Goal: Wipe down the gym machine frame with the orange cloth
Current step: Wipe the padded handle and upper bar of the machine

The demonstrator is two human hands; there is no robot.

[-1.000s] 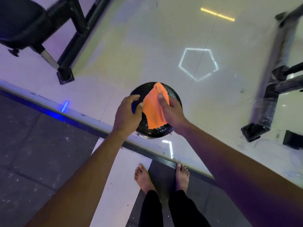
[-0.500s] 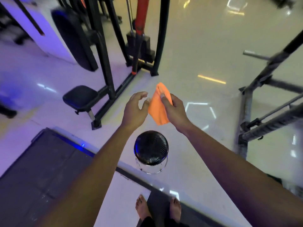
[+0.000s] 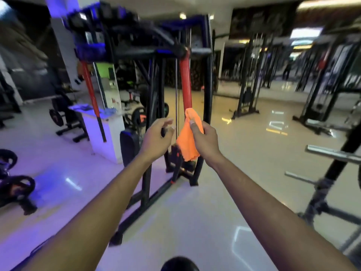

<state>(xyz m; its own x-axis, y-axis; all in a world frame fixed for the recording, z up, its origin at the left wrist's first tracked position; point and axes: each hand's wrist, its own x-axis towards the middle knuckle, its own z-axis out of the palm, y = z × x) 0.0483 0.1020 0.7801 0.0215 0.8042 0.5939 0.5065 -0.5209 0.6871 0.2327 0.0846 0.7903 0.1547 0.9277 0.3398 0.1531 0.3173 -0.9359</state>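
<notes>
The orange cloth (image 3: pixel 188 141) hangs from my right hand (image 3: pixel 205 137), pinched near its top between thumb and fingers. My left hand (image 3: pixel 157 138) is just left of the cloth, fingers curled and apart, holding nothing. Both arms reach forward at chest height. Ahead stands the gym machine frame (image 3: pixel 207 79), black uprights and a top beam with a red bar (image 3: pixel 185 83) down the middle. The cloth is in front of the frame, not touching it. The frame's base rail (image 3: pixel 152 198) runs along the floor toward me.
A round black stool top (image 3: pixel 179 264) shows at the bottom edge. A white counter (image 3: pixel 101 132) and weight plates (image 3: pixel 55 117) stand at the left. A rack with steel bars (image 3: pixel 332 153) is close on the right. Glossy tiled floor (image 3: pixel 244 153) lies between the machines.
The view has swung up from the floor and stool to the machine ahead. My hands have lifted the cloth off the stool, and my left hand has come off the cloth.
</notes>
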